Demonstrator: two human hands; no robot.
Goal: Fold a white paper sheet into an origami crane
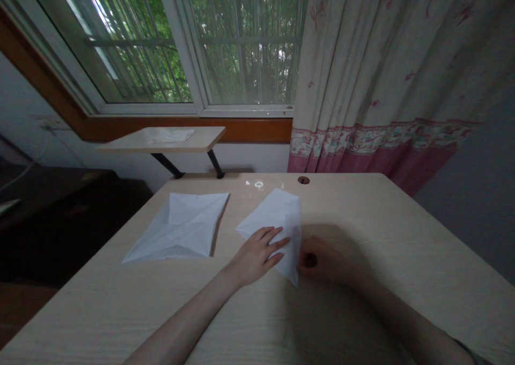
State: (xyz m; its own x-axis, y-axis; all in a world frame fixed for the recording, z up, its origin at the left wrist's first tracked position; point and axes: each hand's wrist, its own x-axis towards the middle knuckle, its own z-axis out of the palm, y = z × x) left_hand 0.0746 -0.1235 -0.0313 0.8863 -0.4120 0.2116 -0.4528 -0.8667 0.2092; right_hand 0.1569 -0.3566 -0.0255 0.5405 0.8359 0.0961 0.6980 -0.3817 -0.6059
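Note:
A folded sheet of white paper (pixel 281 209) lies on the table in front of me, with a straight edge along its right side and a pointed lower corner. My left hand (pixel 257 255) rests on it with the fingers stretched out and apart. At the paper's right edge, near that lower corner, my right hand (pixel 325 260) is closed, thumb and forefinger curled into a ring with their tips on the edge. Farther left lies a second white sheet (pixel 193 225), creased from corner to corner, which neither hand touches.
The pale wooden table (pixel 120 311) has a round cable hole (pixel 303 180) near its back edge. A small raised shelf (pixel 137 140) on black legs stands at the back left, with a white sheet (pixel 171 135) on it. Behind are a window and a curtain (pixel 362 86).

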